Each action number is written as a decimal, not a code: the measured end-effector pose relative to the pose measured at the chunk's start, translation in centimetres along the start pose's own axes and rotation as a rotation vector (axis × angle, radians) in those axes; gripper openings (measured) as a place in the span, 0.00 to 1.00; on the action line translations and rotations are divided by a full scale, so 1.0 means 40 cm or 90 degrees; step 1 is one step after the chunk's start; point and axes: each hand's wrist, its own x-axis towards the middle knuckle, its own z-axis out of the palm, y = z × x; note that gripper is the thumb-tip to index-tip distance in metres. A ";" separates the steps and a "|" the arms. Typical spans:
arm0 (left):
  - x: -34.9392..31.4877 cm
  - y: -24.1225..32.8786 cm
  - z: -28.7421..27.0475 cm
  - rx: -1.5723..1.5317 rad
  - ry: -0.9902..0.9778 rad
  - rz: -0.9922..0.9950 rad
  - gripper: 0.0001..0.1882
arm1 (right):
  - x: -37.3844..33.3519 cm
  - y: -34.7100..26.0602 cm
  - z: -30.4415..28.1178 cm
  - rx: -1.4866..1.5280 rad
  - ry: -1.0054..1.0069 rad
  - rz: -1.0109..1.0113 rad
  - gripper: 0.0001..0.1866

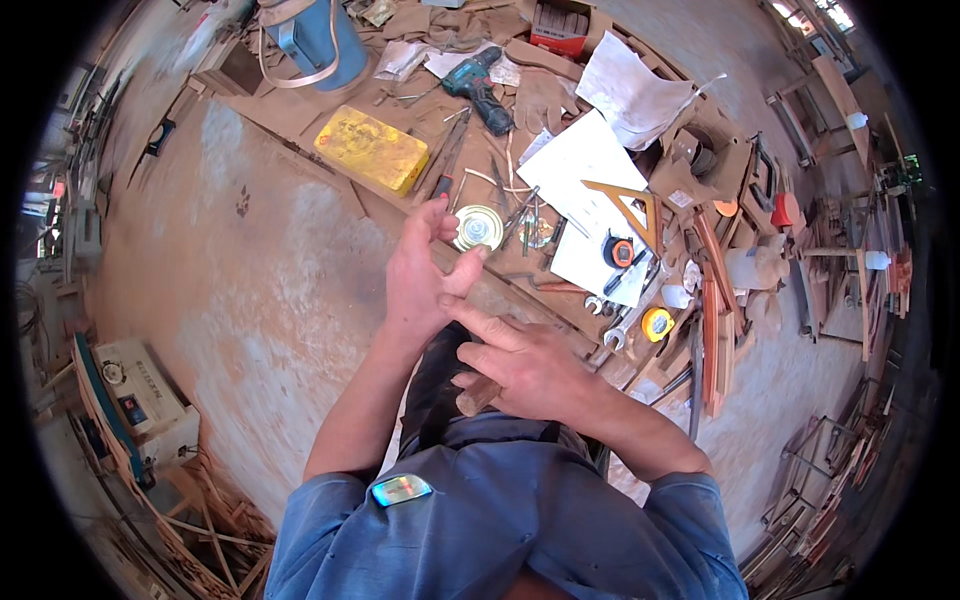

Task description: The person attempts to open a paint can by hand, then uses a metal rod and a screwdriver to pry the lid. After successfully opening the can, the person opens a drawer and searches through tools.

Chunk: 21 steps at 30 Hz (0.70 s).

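My left hand [418, 280] is raised in front of the workbench, fingers partly bent and thumb held apart, with nothing in it. The index finger of my right hand [525, 370] stretches out and touches the base of my left palm. Its other fingers curl around a short brown piece of wood [478, 396], most of which is hidden by the hand. Just beyond my left hand, a round tin [480, 230] sits on the bench, beside a red-handled tool [443, 186].
The cluttered bench bears a yellow box [370, 148], a cordless drill [480, 90], white papers [580, 165], a set square [628, 212], tape measures [657, 324] and wrenches [622, 328]. A blue bucket [320, 45] stands at the far left. A machine [145, 390] is at lower left.
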 end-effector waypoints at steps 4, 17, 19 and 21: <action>-0.008 -0.007 0.010 -0.019 0.012 0.023 0.34 | -0.014 0.004 -0.011 -0.005 0.024 0.041 0.10; -0.023 0.003 0.011 -0.046 0.015 0.070 0.32 | -0.033 -0.020 -0.020 -0.038 -0.004 0.031 0.12; -0.026 0.003 0.012 -0.061 0.010 0.058 0.33 | -0.038 -0.018 -0.015 -0.023 0.017 0.009 0.12; -0.032 -0.005 0.014 -0.087 0.013 0.057 0.35 | -0.041 -0.018 -0.013 -0.009 0.034 -0.006 0.13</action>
